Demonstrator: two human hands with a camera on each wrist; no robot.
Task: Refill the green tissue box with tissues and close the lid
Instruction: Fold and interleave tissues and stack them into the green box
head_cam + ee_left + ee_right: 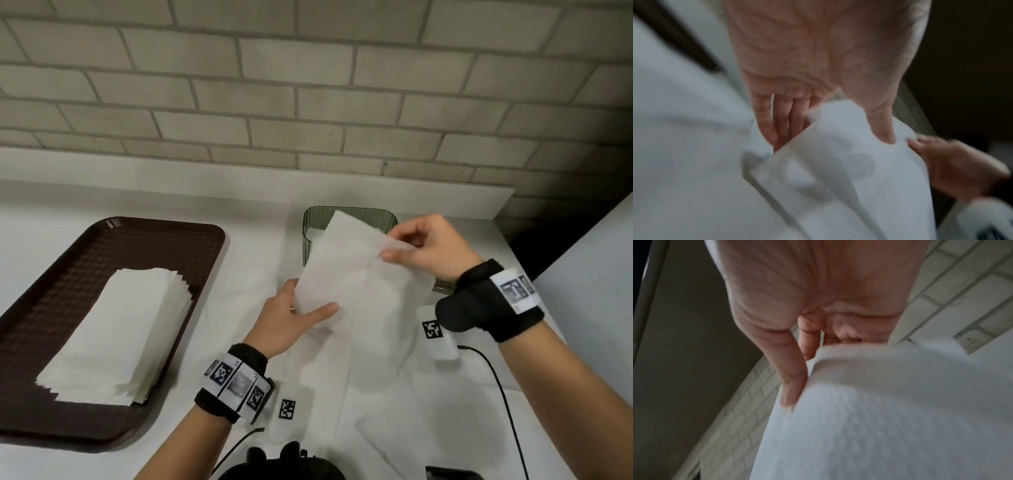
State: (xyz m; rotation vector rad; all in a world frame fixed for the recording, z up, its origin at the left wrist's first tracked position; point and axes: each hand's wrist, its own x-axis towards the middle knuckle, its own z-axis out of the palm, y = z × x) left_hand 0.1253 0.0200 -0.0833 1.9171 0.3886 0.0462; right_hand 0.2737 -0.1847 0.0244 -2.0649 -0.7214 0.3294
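Observation:
A translucent green tissue box (363, 214) stands open near the wall, some white tissue inside it. In front of it I hold a white tissue sheet (349, 274) in the air with both hands. My left hand (294, 317) pinches its lower left corner, thumb on top and fingers (781, 123) underneath. My right hand (416, 245) pinches the upper right edge between thumb and fingertips (791, 386). The sheet (838, 162) hides most of the box. In the right wrist view the sheet (890, 410) fills the lower half. I see no lid.
A brown tray (154, 246) on the left holds a stack of white tissues (113, 329). A white cloth covers the table, with small tagged white blocks (436, 332) and a black cable (496, 377) on the right. The brick wall (308, 85) runs behind.

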